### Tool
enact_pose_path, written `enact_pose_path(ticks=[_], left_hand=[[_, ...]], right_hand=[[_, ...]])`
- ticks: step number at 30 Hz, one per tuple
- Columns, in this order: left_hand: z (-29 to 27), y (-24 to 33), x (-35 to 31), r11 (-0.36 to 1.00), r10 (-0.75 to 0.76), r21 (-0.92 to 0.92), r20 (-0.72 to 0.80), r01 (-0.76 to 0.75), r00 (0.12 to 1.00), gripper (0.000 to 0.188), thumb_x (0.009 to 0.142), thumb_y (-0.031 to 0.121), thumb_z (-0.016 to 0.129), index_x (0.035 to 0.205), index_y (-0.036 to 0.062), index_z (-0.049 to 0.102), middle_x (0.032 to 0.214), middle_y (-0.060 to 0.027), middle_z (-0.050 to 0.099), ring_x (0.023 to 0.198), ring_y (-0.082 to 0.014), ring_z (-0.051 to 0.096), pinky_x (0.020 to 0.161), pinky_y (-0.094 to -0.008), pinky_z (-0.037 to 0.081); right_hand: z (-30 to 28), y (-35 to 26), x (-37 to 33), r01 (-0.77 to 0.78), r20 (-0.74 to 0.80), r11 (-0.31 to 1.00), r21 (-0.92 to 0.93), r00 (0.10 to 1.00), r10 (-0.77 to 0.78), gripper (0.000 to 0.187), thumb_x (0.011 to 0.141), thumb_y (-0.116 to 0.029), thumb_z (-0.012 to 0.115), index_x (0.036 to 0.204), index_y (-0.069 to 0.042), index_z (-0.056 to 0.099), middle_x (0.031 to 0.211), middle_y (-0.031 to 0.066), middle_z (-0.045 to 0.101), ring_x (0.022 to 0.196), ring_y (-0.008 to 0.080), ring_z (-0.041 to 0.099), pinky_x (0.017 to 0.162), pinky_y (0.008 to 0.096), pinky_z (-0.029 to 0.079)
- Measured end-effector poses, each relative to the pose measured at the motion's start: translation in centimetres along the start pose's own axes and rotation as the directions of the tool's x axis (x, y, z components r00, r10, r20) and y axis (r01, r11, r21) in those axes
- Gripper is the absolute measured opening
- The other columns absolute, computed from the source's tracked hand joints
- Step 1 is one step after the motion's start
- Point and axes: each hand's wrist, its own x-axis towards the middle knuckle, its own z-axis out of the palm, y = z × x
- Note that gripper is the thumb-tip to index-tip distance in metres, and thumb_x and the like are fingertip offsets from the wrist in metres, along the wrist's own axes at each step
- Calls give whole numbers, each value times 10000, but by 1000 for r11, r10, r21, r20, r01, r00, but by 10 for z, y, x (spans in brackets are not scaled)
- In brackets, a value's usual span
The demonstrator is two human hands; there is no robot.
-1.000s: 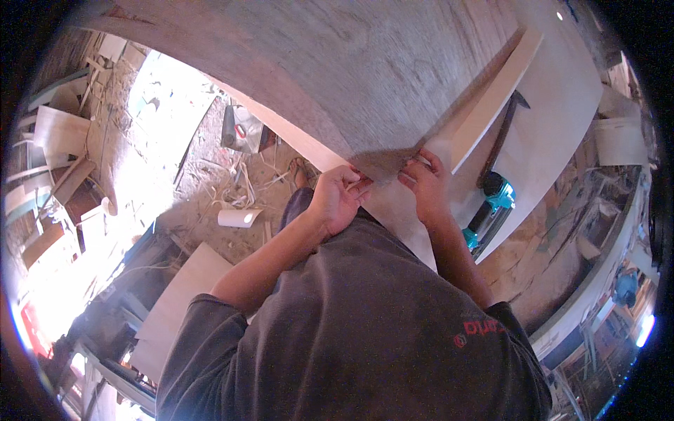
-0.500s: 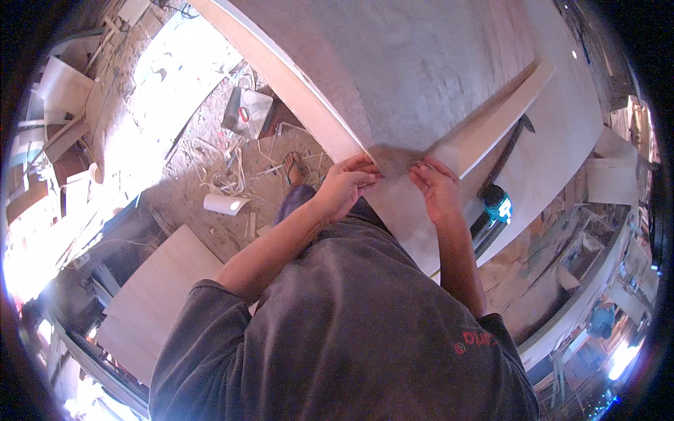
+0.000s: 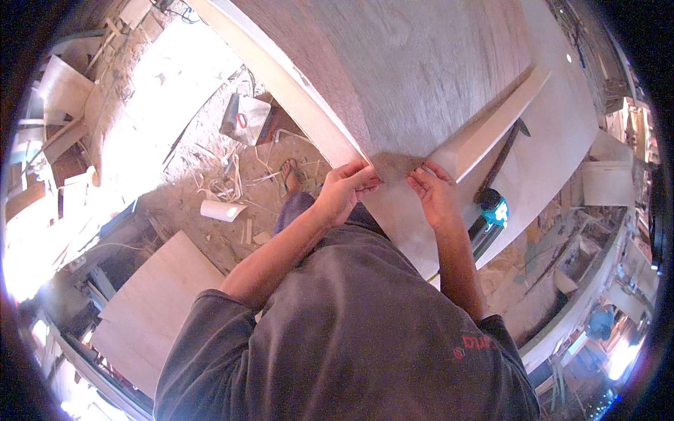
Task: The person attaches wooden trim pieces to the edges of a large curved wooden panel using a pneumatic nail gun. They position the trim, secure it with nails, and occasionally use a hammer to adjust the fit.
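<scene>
A large plywood panel (image 3: 421,77) with pale wooden edge boards stretches away from me, its nearer end between my hands. My left hand (image 3: 347,188) has its fingers closed around the near end of the left edge board (image 3: 309,112). On the other side, my right hand (image 3: 435,193) pinches the panel's near right corner, beside the end of the right edge board (image 3: 502,126). The fingertips partly hide both corners. A hammer (image 3: 504,154) and a teal and black power tool (image 3: 493,210) lie right of my right hand, on a wider pale sheet (image 3: 562,140).
On the littered floor to the left are a grey box-like object (image 3: 249,119), a curled white piece (image 3: 222,210) and wood strips. A pale board (image 3: 158,302) leans at lower left. Stacked timber and a long trough-like frame (image 3: 579,302) run along the right.
Both hands keep nearly the same place and grip at the panel's near corners. The whole view has shifted slightly.
</scene>
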Motion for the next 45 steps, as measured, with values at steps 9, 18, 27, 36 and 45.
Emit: enact_pose_path(ticks=[9,18,27,36,45], left_hand=[[37,5,-4,981,17,192,-158,14,987,373,919,124,755,1243,-32,654,1096,-65,703,966,-152,647,880,-310,524],[39,-4,7,942,130,333,-263,-37,956,293,893,139,791,1122,-31,727,958,-37,710,794,-103,590,715,-264,481],[48,8,7,880,108,461,-425,112,899,320,866,253,836,731,34,644,722,-10,606,661,-95,534,624,-252,437],[54,9,9,955,73,294,-358,38,931,276,902,224,805,778,42,639,710,-30,600,647,-130,565,620,-274,471],[56,23,-7,970,42,237,-357,48,933,224,912,210,787,985,38,665,843,-63,676,754,-198,674,723,-329,564]], right_hand=[[-5,2,11,4,38,999,-41,999,-2,405,928,-27,671,1287,55,504,1052,154,657,976,282,685,898,389,589],[-3,4,12,64,60,988,-142,997,-56,388,931,-33,663,1279,72,529,1069,148,666,970,279,692,884,373,584],[35,-58,-44,242,-53,531,-812,876,-480,398,898,-163,741,1217,56,646,1060,177,670,936,270,695,863,379,560],[-42,-59,33,266,-148,389,-882,628,-764,818,912,-165,690,1585,-66,235,1159,258,640,898,446,655,892,498,532],[-14,-23,-48,135,-276,670,-730,838,-471,905,903,-215,680,1613,-80,136,1169,292,644,798,437,684,806,503,553]])
